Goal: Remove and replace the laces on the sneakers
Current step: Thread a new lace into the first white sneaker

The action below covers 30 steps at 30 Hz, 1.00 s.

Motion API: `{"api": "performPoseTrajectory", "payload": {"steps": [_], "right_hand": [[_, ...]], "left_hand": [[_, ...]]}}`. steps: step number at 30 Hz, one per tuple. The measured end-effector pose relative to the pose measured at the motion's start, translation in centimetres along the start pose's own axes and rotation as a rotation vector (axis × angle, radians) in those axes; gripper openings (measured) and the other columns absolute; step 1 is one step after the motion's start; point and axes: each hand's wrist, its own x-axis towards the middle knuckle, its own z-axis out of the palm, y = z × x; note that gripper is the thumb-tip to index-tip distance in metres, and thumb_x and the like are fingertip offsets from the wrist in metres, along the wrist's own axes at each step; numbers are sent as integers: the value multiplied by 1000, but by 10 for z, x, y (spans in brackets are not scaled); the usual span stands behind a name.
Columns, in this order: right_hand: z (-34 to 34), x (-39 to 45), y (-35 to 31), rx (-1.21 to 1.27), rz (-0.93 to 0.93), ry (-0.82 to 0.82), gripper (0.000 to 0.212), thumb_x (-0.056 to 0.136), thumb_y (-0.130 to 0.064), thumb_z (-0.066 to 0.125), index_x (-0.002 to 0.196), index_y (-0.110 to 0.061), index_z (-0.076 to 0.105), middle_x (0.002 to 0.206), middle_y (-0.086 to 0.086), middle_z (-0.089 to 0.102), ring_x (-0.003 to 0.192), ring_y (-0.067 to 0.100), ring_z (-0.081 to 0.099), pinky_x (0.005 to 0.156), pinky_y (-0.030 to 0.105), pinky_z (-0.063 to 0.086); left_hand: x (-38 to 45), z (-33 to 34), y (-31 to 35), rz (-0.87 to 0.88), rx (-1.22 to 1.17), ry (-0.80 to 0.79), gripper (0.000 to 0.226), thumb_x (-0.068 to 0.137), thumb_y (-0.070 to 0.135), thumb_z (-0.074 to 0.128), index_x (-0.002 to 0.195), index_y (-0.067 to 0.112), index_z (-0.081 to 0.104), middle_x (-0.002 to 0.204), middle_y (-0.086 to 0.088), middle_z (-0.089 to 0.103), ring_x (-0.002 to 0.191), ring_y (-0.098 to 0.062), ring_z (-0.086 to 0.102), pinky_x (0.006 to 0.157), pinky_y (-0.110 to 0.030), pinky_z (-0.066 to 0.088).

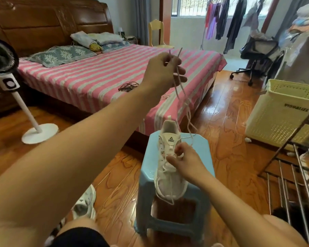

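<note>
A white sneaker (169, 168) lies on a light blue plastic stool (200, 150), toe towards me. My left hand (163, 72) is raised high above it and pinches both ends of the white lace (181, 97), which hangs down to the shoe. My right hand (184, 161) rests on the sneaker's upper part and pinches the lace at the eyelets beside the tongue. A second white sneaker (85, 204) stands on the floor at the lower left, by my knee. A bundle of black laces (128, 86) lies on the bed.
A bed with a pink striped sheet (96, 77) stands beyond the stool. A white standing fan (16, 97) is at the left. At the right are a cream laundry basket (282, 113) and a metal rack (292, 184). The floor is glossy wood.
</note>
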Motion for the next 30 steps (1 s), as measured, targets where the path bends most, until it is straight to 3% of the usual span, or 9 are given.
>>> {"api": "performPoseTrajectory", "payload": {"steps": [4, 7, 12, 15, 18, 22, 25, 27, 30], "right_hand": [[2, 1, 3, 87, -199, 236, 25, 89, -25, 74, 97, -27, 51, 106, -3, 50, 80, 13, 56, 69, 24, 47], [-9, 6, 1, 296, -78, 456, 26, 88, -35, 75, 98, -26, 52, 102, 0, 52, 79, 14, 54, 69, 30, 49], [-23, 16, -15, 186, -3, -34, 75, 79, -36, 83, 141, -34, 39, 100, -8, 51, 88, 7, 55, 77, 21, 47], [-20, 26, -32, -79, -142, -281, 53, 83, -33, 80, 129, -34, 53, 84, -19, 47, 74, 1, 52, 66, 13, 40], [-17, 39, -38, -106, -171, -355, 3, 92, -28, 71, 93, -25, 70, 78, -15, 60, 74, 4, 60, 69, 18, 45], [-29, 41, -30, -120, -47, -448, 29, 102, -30, 57, 80, -19, 73, 69, -6, 67, 59, 2, 62, 59, 14, 47], [-31, 39, -20, 37, 7, -434, 32, 105, -30, 53, 81, -16, 70, 64, -3, 64, 62, 13, 64, 63, 24, 52], [-27, 41, -16, 135, 25, -425, 34, 105, -28, 51, 79, -11, 66, 56, 2, 59, 53, 16, 59, 56, 28, 52], [-25, 47, -21, 88, 9, -427, 32, 105, -25, 52, 80, -11, 68, 62, 10, 65, 51, 15, 57, 52, 27, 48]], "left_hand": [[-11, -22, -32, -108, -170, 64, 18, 109, 14, 45, 103, 4, 59, 91, -15, 67, 74, -28, 75, 76, -43, 64], [-3, -35, -20, -77, -318, 144, 20, 110, 16, 42, 105, 3, 57, 96, -16, 65, 75, -28, 75, 75, -44, 64], [24, -42, 25, -3, -399, 130, 23, 111, 17, 40, 109, 1, 56, 99, -17, 64, 75, -28, 75, 71, -41, 62], [33, -36, 49, 54, -417, 90, 22, 111, 16, 39, 108, 2, 56, 100, -17, 63, 79, -29, 74, 72, -40, 62], [40, -30, 60, 74, -371, 95, 21, 110, 14, 39, 111, 1, 56, 104, -21, 64, 85, -33, 74, 74, -41, 63], [24, -25, 14, -41, 9, -53, 26, 110, 29, 43, 122, 8, 52, 111, -19, 67, 95, -33, 73, 90, -54, 60], [-20, -20, -79, -230, 442, -373, 61, 107, 59, 22, 138, 18, 55, 129, -19, 67, 114, -34, 66, 109, -53, 46], [-48, -19, -135, -296, 452, -480, 89, 94, 80, 10, 121, 23, 73, 126, -7, 71, 118, -21, 65, 113, -41, 42], [-62, -18, -175, -354, 129, -349, 92, 86, 76, 11, 100, 16, 78, 105, 4, 76, 102, -3, 67, 94, -19, 44]]}}
